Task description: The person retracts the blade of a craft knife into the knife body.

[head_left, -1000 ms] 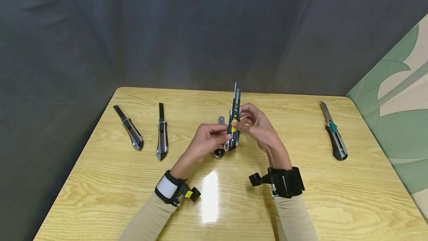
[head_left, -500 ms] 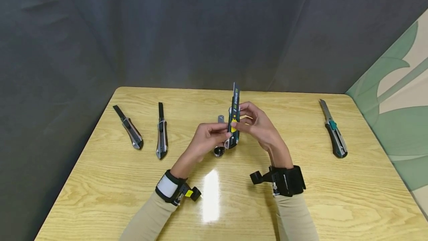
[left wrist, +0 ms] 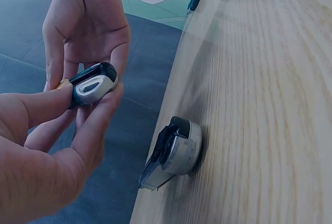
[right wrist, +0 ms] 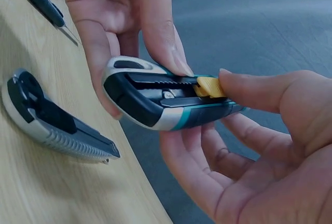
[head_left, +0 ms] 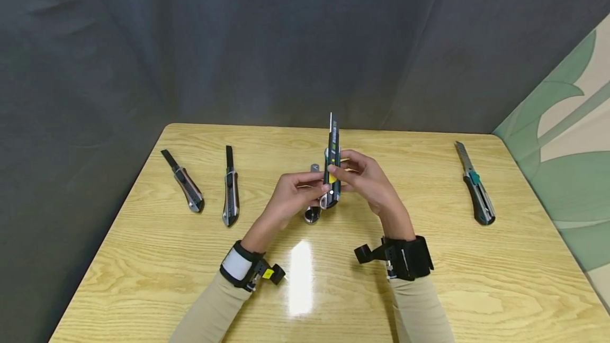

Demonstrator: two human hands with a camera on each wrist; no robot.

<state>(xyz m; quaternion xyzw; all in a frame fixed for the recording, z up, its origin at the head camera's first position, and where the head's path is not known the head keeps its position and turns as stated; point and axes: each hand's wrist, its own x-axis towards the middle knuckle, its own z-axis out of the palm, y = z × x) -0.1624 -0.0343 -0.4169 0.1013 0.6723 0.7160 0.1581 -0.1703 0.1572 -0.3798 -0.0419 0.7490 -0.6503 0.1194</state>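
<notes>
Above the middle of the table, both hands hold a black, teal and silver snap-off utility knife with its blade end pointing up and away. My left hand pinches its lower end between thumb and fingers. The right hand grips it higher up, the thumb pressing on the yellow slider. In the right wrist view the slider sits in its track towards the blade end. A second utility knife, grey and black, lies on the table beneath the hands; the head view shows it partly covered.
Two grey-and-black utility knives lie apart on the left of the wooden table. At far right rests a black knife with a teal slider, its blade out. A dark curtain hangs behind the table.
The held knife has shifted slightly left and up. My right thumb has moved a little up along the knife, over the yellow slider. The knives on the table stay put.
</notes>
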